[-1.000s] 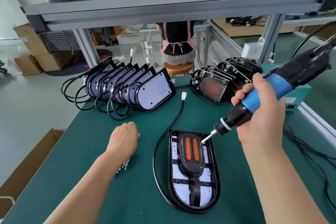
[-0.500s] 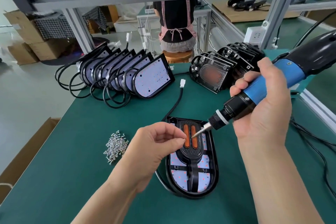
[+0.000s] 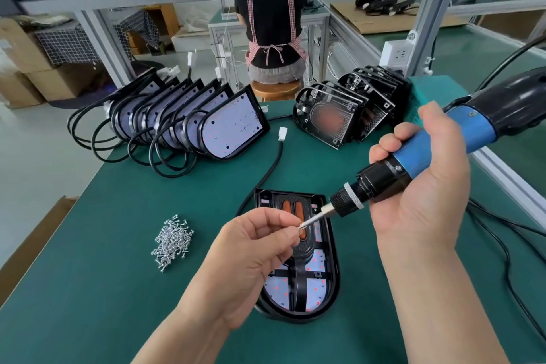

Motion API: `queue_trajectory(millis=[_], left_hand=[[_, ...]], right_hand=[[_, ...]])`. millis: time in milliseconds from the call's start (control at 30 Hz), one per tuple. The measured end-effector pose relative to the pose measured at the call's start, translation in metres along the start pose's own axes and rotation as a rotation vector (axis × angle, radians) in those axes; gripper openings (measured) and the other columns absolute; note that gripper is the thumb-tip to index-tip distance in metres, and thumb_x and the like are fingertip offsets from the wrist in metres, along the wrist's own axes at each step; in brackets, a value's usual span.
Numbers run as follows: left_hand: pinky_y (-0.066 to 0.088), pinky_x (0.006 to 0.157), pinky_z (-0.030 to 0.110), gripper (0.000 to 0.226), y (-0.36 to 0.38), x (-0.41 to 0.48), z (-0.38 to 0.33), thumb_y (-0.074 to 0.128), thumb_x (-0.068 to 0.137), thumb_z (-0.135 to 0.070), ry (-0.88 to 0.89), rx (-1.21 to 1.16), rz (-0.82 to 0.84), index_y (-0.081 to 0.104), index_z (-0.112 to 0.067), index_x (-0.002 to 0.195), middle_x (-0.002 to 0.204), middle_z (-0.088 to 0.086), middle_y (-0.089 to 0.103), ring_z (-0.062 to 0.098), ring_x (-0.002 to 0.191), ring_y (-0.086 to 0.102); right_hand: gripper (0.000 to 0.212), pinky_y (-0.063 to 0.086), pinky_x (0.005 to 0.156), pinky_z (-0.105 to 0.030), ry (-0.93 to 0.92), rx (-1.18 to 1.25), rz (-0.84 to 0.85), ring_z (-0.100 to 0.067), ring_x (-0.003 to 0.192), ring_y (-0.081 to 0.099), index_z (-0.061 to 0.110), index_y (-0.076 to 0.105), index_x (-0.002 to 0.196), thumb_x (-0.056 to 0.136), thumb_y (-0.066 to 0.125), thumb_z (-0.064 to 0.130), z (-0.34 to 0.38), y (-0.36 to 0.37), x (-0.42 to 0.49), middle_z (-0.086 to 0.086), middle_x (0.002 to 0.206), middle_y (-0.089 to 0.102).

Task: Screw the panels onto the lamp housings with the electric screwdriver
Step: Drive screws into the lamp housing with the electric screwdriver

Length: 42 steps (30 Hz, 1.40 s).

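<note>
Green bench (image 3: 118, 275), alu frame (image 3: 97, 35), boxes (image 3: 20, 50)

Blue-and-black electric screwdriver (image 3: 443, 145), green table (image 3: 118, 245)

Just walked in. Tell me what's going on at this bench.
A person's right hand grips a blue-and-black electric screwdriver. The left hand pinches a small silver screw at the bit's tip, above a black lamp housing lying flat on the green bench with its black panel fitted in. A pile of loose silver screws lies to its left; no screw is being driven yet.
</note>
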State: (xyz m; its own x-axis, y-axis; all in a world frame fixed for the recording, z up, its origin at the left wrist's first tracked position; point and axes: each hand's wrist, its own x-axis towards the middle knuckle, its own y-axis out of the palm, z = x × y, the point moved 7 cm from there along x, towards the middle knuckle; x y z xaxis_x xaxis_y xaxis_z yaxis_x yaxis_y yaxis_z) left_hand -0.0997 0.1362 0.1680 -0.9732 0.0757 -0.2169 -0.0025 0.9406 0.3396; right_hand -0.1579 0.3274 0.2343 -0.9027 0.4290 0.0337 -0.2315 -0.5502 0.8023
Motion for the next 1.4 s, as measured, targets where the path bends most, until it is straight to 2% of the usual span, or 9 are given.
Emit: queue_trajectory(millis=[133,600,833,933,1067,1167,1233,1300,1400], left_hand=[[0.054,0.064,0.020,0.013,0.002,0.001,0.002,0.074,0.067,-0.006,-0.019,-0.070,0.010,0.077,-0.009,0.079,0.074,0.012,0.064,0.014,0.065,0.060],[0.055,0.063,0.020,0.012,0.003,0.002,0.003,0.073,0.066,-0.003,-0.023,-0.139,0.005,0.076,-0.007,0.077,0.073,0.013,0.063,0.014,0.065,0.061],[0.056,0.072,0.020,0.013,0.001,-0.007,0.004,0.083,0.073,-0.006,0.214,-0.069,-0.135,0.076,-0.015,0.078,0.079,0.009,0.069,0.015,0.075,0.064],[0.053,0.069,0.016,0.014,0.001,-0.010,0.003,0.076,0.077,-0.001,0.315,-0.018,-0.144,0.075,-0.015,0.079,0.077,0.005,0.070,0.010,0.073,0.064],[0.051,0.071,0.014,0.040,0.005,-0.009,0.000,0.068,0.082,0.015,0.400,0.173,-0.099,0.075,-0.021,0.098,0.082,-0.001,0.068,0.008,0.076,0.063],[0.048,0.079,0.016,0.047,0.004,-0.009,-0.004,0.077,0.076,-0.014,0.444,0.447,-0.089,0.068,-0.042,0.113,0.094,-0.007,0.071,0.013,0.083,0.061],[0.044,0.081,0.012,0.045,-0.007,-0.010,-0.009,0.075,0.073,-0.036,0.486,0.636,-0.199,0.065,-0.049,0.115,0.102,-0.017,0.069,0.007,0.090,0.059],[0.044,0.087,0.017,0.038,-0.022,-0.008,-0.015,0.070,0.076,-0.047,0.511,0.763,-0.352,0.063,-0.048,0.113,0.109,-0.024,0.062,0.004,0.105,0.056],[0.043,0.097,0.031,0.062,-0.045,0.008,-0.002,0.073,0.076,-0.048,0.266,0.906,-0.442,0.046,-0.044,0.132,0.121,-0.013,0.043,0.013,0.116,0.050]], right_hand=[[0.021,0.044,0.049,-0.023,0.004,-0.012,-0.004,-0.011,0.049,0.050,0.009,0.046,0.101,0.096,0.064,0.017,-0.002,-0.002,-0.001,0.002,0.064,0.054],[0.016,0.045,0.049,-0.023,-0.014,-0.036,-0.020,-0.011,0.049,0.049,0.011,0.049,0.089,0.096,0.063,0.017,0.002,0.002,-0.005,0.002,0.064,0.053],[0.021,0.045,0.049,-0.022,-0.059,-0.063,-0.107,-0.011,0.046,0.049,0.006,0.046,0.103,0.097,0.063,0.016,0.002,0.001,-0.010,0.004,0.060,0.052],[0.024,0.044,0.048,-0.022,-0.036,-0.076,-0.134,-0.011,0.046,0.049,0.006,0.044,0.106,0.097,0.064,0.017,0.000,-0.002,-0.008,0.004,0.061,0.051],[0.023,0.043,0.047,-0.022,-0.026,-0.097,-0.120,-0.011,0.046,0.048,0.006,0.045,0.105,0.097,0.064,0.016,0.002,-0.004,-0.005,0.003,0.062,0.051],[0.022,0.044,0.049,-0.023,-0.052,-0.082,-0.069,-0.012,0.048,0.049,0.007,0.046,0.104,0.096,0.065,0.015,0.007,-0.003,-0.003,0.002,0.063,0.052],[0.018,0.044,0.050,-0.024,-0.067,-0.093,0.005,-0.012,0.050,0.050,0.009,0.048,0.101,0.096,0.064,0.015,0.011,-0.001,-0.001,0.002,0.064,0.052],[0.013,0.044,0.052,-0.025,-0.097,-0.149,0.097,-0.014,0.051,0.050,0.014,0.051,0.094,0.094,0.064,0.014,0.014,0.001,-0.001,0.001,0.066,0.051],[0.019,0.044,0.052,-0.028,-0.122,-0.288,0.168,-0.016,0.051,0.049,0.011,0.049,0.097,0.089,0.066,0.014,0.009,-0.005,-0.004,-0.001,0.066,0.050]])
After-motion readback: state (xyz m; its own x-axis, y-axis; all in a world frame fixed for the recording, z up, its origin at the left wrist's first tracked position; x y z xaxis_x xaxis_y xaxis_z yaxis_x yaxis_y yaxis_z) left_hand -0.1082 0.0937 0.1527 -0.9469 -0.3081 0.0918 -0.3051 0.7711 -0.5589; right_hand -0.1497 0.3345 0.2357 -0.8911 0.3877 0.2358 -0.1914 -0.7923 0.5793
